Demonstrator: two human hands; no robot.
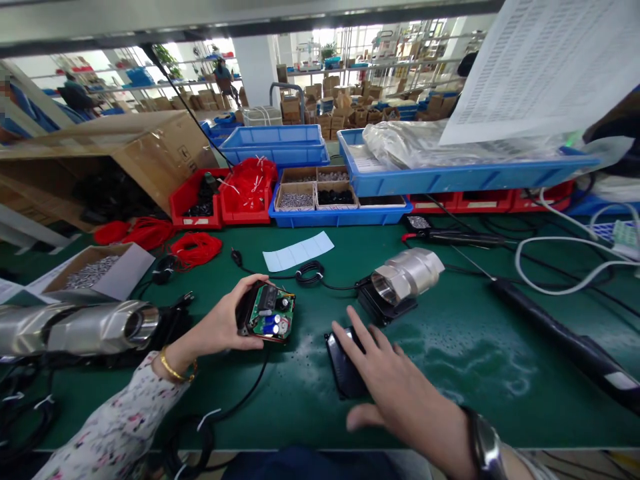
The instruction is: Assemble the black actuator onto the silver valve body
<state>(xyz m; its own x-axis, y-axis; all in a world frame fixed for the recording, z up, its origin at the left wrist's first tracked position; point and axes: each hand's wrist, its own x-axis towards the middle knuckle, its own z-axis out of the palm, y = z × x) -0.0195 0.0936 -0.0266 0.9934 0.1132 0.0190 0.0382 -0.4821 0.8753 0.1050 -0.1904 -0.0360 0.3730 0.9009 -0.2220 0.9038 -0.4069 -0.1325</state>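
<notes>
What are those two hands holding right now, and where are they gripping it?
The left hand grips a black housing with a green circuit board by its left end. The right hand rests flat on a black cover, not lifting it.

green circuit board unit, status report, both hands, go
Left hand grips black housing with green circuit board. Right hand rests on flat black cover. Silver metal valve sits beyond, apart.
</notes>
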